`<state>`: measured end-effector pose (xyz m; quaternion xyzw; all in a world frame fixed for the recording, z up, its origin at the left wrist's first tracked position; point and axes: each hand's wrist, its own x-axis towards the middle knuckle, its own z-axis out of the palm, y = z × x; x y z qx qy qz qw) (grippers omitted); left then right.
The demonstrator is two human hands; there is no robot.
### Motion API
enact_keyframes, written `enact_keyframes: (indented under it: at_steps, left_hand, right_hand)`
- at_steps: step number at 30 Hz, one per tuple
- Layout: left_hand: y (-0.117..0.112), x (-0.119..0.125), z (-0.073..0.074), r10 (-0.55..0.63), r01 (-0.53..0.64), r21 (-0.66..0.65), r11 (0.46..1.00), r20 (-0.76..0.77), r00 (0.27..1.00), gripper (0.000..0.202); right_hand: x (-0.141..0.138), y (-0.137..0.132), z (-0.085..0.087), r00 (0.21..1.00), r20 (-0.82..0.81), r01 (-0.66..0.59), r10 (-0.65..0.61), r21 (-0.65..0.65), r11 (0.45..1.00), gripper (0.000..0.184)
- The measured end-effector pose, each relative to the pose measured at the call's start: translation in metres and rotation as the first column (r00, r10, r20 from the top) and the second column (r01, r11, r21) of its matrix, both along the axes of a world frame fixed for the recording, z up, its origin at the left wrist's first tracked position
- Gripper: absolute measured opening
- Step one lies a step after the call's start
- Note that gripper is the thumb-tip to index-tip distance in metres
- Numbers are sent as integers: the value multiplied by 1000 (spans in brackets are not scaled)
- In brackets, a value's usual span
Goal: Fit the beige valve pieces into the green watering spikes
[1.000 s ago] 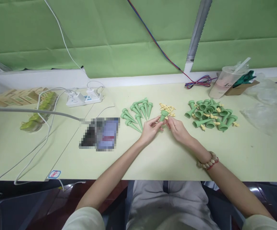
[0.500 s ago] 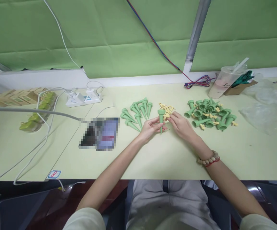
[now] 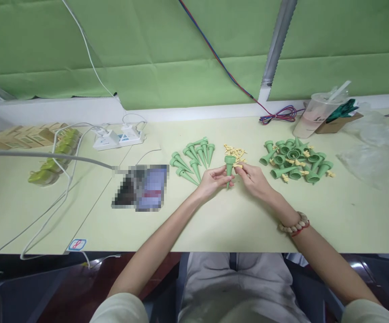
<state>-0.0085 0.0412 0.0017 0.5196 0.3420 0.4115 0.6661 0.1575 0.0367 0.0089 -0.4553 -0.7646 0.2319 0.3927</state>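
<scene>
Nearest: grey trousers [image 3: 238, 287], below the edge of a pale table [image 3: 248, 233]. One beaded bracelet [image 3: 294, 224], on the right wrist.
Left hand [image 3: 212, 183]: fingers closed around the stem of one green spike [image 3: 229, 168], which stands roughly upright above the table, cup end up, point down.
Right hand [image 3: 252, 178]: fingertips pinch a yellow peg [image 3: 238, 165] beside the spike's cup; whether the two touch cannot be told.
To the left of the hands: a fan of loose spikes [image 3: 194, 168].
To the right: a heap of spikes with yellow pieces [image 3: 293, 154].
Just beyond the hands: a scatter of small yellow pegs [image 3: 233, 150].
Farther: one white power strip [image 3: 120, 142], left; one tilted plastic cup [image 3: 315, 116], right.
Farthest: green cloth [image 3: 147, 45].
</scene>
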Motion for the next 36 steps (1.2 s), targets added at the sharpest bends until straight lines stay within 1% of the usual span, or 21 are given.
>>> enact_keyframes:
  at_steps: [2, 3, 4, 6, 7, 8, 9, 10, 11, 12, 13, 14, 15, 16, 18, 22, 25, 27, 30, 34, 36]
  left_hand:
    - [0, 0, 1, 22, -23, 66, 998, 12, 1000, 38]
    - [0, 0, 2, 51, -51, 112, 992, 4, 999, 31]
    - [1, 0, 3, 91, -88, 164, 983, -11, 996, 25]
    - [1, 0, 5, 187, -169, 259, 951, -47, 981, 16]
    - [1, 0, 6, 221, -195, 287, 938, -60, 973, 15]
    - [2, 0, 6, 228, -201, 291, 935, -64, 971, 15]
    - [2, 1, 6, 209, -187, 271, 944, -56, 976, 16]
    - [2, 1, 6, 170, -156, 235, 959, -40, 985, 18]
    - [2, 2, 5, 123, -117, 195, 974, -20, 992, 21]
    - [2, 2, 5, 82, -81, 157, 984, -1, 997, 23]
    - [2, 2, 4, 57, -58, 123, 991, 12, 998, 26]
    - [1, 2, 4, 48, -49, 94, 994, 16, 999, 29]
    - [1, 2, 4, 52, -53, 68, 996, 13, 999, 31]
    - [1, 1, 4, 58, -58, 43, 997, 7, 998, 33]
    - [1, 0, 5, 52, -52, -4, 999, -5, 999, 38]
    - [-1, -2, 8, -49, 48, -64, 997, -7, 999, 44]
    - [-3, -2, 8, -74, 72, -64, 995, -29, 997, 43]
    - [-4, -3, 7, -59, 58, -26, 998, -58, 997, 41]
    - [-6, -3, 4, -45, 46, 22, 999, -77, 996, 38]
    - [-9, 1, 0, -31, 37, 80, 996, -80, 996, 37]
    - [-10, 4, -1, -12, 23, 141, 990, -81, 997, 34]
  right_hand:
    - [-5, -2, 0, 983, -184, -13, -15, -152, 988, 41]
    - [-8, -2, 1, 955, -296, -60, -18, -252, 966, 43]
    - [-10, -3, 2, 912, -408, -133, -25, -353, 926, 45]
    - [-15, -3, 4, 813, -580, -303, -55, -501, 810, 48]
    - [-17, -3, 4, 776, -626, -358, -76, -537, 764, 49]
    - [-18, -3, 5, 757, -647, -380, -93, -551, 743, 50]
    - [-19, -3, 5, 754, -648, -371, -103, -551, 748, 51]
    - [-19, -3, 5, 769, -630, -335, -102, -535, 776, 52]
    - [-18, -4, 4, 803, -588, -269, -95, -500, 823, 53]
    - [-17, -4, 3, 852, -516, -180, -85, -442, 879, 53]
    - [-15, -5, 3, 906, -416, -80, -81, -356, 931, 53]
    - [-12, -5, 2, 950, -299, 10, -88, -251, 968, 51]
    - [-9, -4, 1, 977, -185, 79, -105, -144, 986, 46]
    - [-6, -4, 1, 988, -91, 121, -126, -54, 991, 40]
    - [0, -1, 0, 990, 18, 142, -143, 54, 988, 31]
    - [8, 4, 1, 986, 124, 80, -111, 235, 969, 26]
    - [10, 6, 1, 974, 202, 28, -104, 348, 937, 27]
    - [10, 6, 1, 968, 224, 20, -111, 372, 928, 30]
    - [6, 4, -2, 972, 212, 23, -103, 349, 937, 33]
    - [0, 1, -5, 988, 137, 30, -70, 275, 961, 38]
    - [-4, -2, -7, 996, 47, 62, -73, 201, 978, 42]
